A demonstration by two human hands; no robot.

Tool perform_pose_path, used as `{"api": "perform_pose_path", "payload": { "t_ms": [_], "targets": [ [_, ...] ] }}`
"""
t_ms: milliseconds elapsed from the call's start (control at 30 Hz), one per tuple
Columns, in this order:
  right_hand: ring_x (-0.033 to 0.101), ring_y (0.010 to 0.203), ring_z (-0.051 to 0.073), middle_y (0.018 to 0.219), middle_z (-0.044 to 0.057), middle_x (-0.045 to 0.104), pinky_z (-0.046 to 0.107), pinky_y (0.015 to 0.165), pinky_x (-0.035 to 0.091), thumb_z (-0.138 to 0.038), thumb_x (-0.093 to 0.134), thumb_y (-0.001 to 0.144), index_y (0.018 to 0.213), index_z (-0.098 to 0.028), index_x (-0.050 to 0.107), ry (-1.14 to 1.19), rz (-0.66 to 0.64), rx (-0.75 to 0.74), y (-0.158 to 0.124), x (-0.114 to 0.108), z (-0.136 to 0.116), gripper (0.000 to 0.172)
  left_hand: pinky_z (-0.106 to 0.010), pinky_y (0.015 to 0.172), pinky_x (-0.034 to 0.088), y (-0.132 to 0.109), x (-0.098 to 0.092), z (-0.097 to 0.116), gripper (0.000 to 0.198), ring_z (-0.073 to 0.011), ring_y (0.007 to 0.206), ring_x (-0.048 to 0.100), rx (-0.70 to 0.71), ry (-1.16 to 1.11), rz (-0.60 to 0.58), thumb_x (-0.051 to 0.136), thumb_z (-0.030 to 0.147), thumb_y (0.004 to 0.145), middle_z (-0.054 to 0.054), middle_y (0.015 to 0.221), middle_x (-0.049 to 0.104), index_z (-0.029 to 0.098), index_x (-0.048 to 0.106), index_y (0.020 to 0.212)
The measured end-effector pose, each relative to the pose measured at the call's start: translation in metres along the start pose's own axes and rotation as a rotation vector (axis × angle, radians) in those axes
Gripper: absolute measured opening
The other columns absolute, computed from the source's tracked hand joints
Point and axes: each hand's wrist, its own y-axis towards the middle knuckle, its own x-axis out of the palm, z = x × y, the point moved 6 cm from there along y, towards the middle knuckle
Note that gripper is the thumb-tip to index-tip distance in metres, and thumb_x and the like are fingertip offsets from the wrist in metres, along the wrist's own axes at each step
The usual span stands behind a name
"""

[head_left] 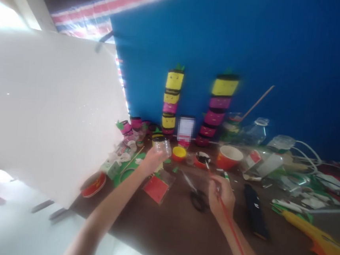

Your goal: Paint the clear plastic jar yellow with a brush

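Observation:
My left hand (154,160) is closed around a small clear plastic cup (163,146), held above the table near its back. Between the fingers of my right hand (222,195) is a long red-handled paintbrush (232,228). Its tip dips into a small red cup (202,159) of black paint. Just left of that stands a yellow paint cup (179,153). Black-handled scissors (197,197) lie beside my right hand. A red paper square (156,188) lies below my left hand. The picture is somewhat blurred.
Two tall yellow-and-pink stacks (171,100) stand against the blue wall. A larger red cup (229,158) and clear bottles (259,129) are at the back right. A dark case (256,212) and a yellow glue gun (318,235) lie on the right. A white board (49,113) borders the left.

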Motion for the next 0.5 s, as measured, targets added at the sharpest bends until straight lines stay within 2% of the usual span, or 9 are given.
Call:
{"api": "perform_pose_path", "payload": {
  "t_ms": [167,300,433,500],
  "targets": [
    [0.059,0.078,0.019,0.087,0.007,0.061,0.034,0.071,0.05,-0.024,0.047,0.082,0.092,-0.018,0.056,0.025,-0.006,0.011,0.0,-0.002,-0.008,0.014,-0.036,0.094,0.04,-0.007,-0.013,0.003,0.049,-0.0166,0.09,0.062,0.149,0.271,0.138,0.079,0.012,0.052,-0.004,0.092,0.067,0.016,0.056,0.095],
    [0.059,0.079,0.019,0.088,0.007,0.061,0.035,0.073,0.05,-0.024,0.047,0.082,0.092,-0.018,0.056,0.024,0.01,0.039,0.0,-0.004,-0.008,0.015,-0.031,0.094,0.039,-0.012,-0.017,-0.003,0.054,-0.0145,0.092,0.061,0.219,0.289,0.201,0.081,0.008,0.046,-0.002,0.093,0.067,0.017,0.056,0.093],
    [0.06,0.082,0.02,0.087,0.007,0.061,0.037,0.075,0.051,-0.024,0.048,0.081,0.092,-0.018,0.057,0.042,0.025,0.076,0.001,-0.006,-0.007,0.015,-0.029,0.092,0.039,-0.021,-0.024,-0.013,0.05,-0.0144,0.091,0.061,0.185,0.279,0.267,0.081,0.012,0.048,0.0,0.089,0.067,0.018,0.059,0.093],
    [0.061,0.083,0.02,0.088,0.007,0.062,0.037,0.075,0.052,-0.025,0.05,0.08,0.09,-0.018,0.058,0.061,0.029,0.099,0.0,-0.006,-0.009,0.014,-0.03,0.09,0.041,-0.025,-0.024,-0.02,0.043,-0.0152,0.088,0.062,0.119,0.188,0.237,0.079,0.02,0.054,-0.001,0.088,0.068,0.018,0.061,0.093]
  ]
}}
